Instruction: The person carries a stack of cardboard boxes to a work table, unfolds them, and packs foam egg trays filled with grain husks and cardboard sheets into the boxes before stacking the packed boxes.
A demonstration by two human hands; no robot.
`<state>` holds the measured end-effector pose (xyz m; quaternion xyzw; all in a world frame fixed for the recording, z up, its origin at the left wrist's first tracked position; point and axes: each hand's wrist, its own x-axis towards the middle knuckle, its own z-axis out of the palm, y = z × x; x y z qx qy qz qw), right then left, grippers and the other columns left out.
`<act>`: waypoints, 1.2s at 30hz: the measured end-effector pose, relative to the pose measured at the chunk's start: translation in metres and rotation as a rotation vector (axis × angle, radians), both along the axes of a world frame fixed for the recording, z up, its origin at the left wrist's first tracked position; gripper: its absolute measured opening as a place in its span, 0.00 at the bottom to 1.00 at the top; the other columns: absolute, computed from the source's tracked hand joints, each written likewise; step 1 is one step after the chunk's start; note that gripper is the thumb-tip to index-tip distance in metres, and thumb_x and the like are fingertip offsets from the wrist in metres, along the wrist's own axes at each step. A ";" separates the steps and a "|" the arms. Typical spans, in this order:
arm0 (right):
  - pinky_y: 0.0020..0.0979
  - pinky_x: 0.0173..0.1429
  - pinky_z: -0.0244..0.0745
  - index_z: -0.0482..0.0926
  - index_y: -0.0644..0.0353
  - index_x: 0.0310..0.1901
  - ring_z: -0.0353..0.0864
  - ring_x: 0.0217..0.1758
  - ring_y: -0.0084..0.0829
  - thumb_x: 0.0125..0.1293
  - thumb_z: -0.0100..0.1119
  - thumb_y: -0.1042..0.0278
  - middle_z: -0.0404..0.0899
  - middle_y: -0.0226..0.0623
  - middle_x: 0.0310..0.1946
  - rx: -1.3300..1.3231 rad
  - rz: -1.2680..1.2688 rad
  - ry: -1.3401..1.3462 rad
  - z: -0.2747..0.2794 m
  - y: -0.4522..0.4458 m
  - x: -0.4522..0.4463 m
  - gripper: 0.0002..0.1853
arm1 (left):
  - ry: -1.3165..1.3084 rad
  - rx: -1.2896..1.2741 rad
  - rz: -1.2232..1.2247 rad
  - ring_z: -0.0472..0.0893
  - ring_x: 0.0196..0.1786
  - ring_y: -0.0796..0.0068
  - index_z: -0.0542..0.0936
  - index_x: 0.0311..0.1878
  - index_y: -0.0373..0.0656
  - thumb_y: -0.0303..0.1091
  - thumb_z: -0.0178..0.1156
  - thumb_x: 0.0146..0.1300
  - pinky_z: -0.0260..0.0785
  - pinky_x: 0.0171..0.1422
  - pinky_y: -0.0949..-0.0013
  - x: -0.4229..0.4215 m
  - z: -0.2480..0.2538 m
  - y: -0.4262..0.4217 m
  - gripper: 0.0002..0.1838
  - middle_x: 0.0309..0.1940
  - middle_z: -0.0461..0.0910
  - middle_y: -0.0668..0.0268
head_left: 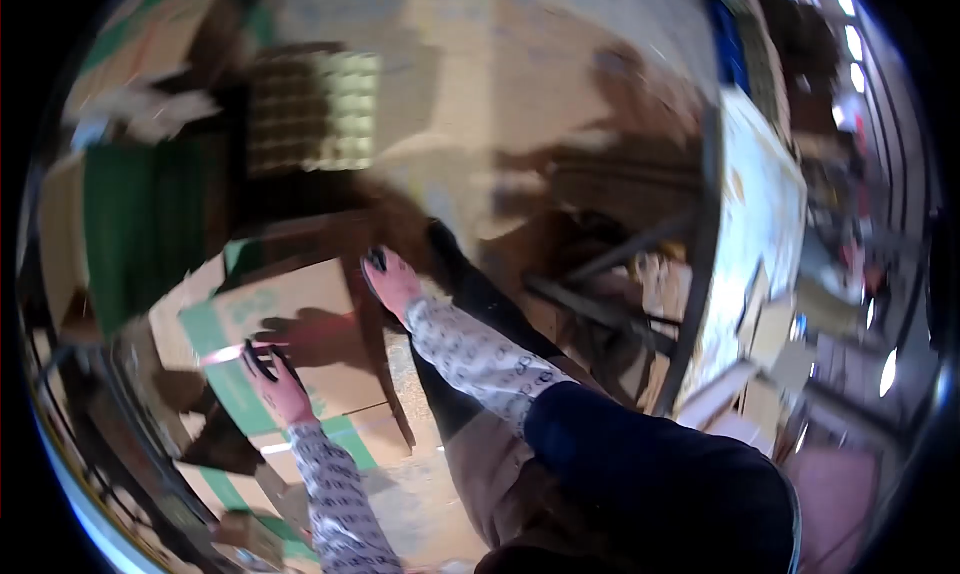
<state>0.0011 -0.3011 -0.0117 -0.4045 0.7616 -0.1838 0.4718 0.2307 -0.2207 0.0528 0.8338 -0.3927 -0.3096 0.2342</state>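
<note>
1. Here's the cardboard box (325, 364), green-banded, sitting between eight and nine o'clock in the view.
2. Left hand (278, 386) is nearer the box's middle, which lies at its one o'clock; its fingers curl over the lower-left part, though whether they press or hover, I cannot tell.
3. Right hand (395, 282) is at the upper-right edge, the box's middle at its eight o'clock; contact there is unclear too.
4. So the hands are well apart, box between them! A pink strip (325, 326) runs roughly nine to three; the long axis is hard to call in this bent view.
5. Further out: a dimpled tray (352, 114) at eleven, a pale tabletop (745, 164) between two and three.
</note>
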 end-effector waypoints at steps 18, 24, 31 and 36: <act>0.34 0.44 0.74 0.70 0.48 0.49 0.78 0.41 0.32 0.62 0.51 0.47 0.77 0.32 0.45 0.647 -1.395 -0.533 -0.040 0.435 -0.269 0.19 | -0.955 0.167 0.037 0.55 0.69 0.57 0.59 0.66 0.46 0.63 0.41 0.62 0.43 0.70 0.53 -0.037 -0.099 -0.036 0.37 0.65 0.58 0.53; 0.32 0.43 0.74 0.67 0.48 0.57 0.78 0.42 0.32 0.64 0.47 0.45 0.76 0.33 0.50 0.512 -1.351 -0.444 -0.080 0.482 -0.293 0.24 | -0.988 0.094 0.070 0.65 0.62 0.58 0.64 0.64 0.48 0.64 0.42 0.60 0.49 0.67 0.54 -0.013 -0.115 -0.042 0.36 0.59 0.66 0.56; 0.32 0.37 0.72 0.68 0.47 0.56 0.79 0.36 0.31 0.66 0.48 0.48 0.78 0.32 0.44 0.480 -1.543 -0.394 -0.083 0.553 -0.313 0.21 | -0.911 0.117 0.076 0.67 0.61 0.55 0.65 0.63 0.47 0.68 0.41 0.58 0.56 0.63 0.52 0.002 -0.116 -0.051 0.40 0.58 0.66 0.53; 0.32 0.38 0.72 0.67 0.45 0.60 0.79 0.39 0.31 0.68 0.47 0.54 0.77 0.34 0.49 0.365 -1.603 -0.305 -0.094 0.598 -0.333 0.20 | -0.796 0.077 0.117 0.69 0.59 0.52 0.66 0.63 0.46 0.69 0.41 0.58 0.62 0.60 0.52 -0.004 -0.112 -0.054 0.40 0.57 0.67 0.51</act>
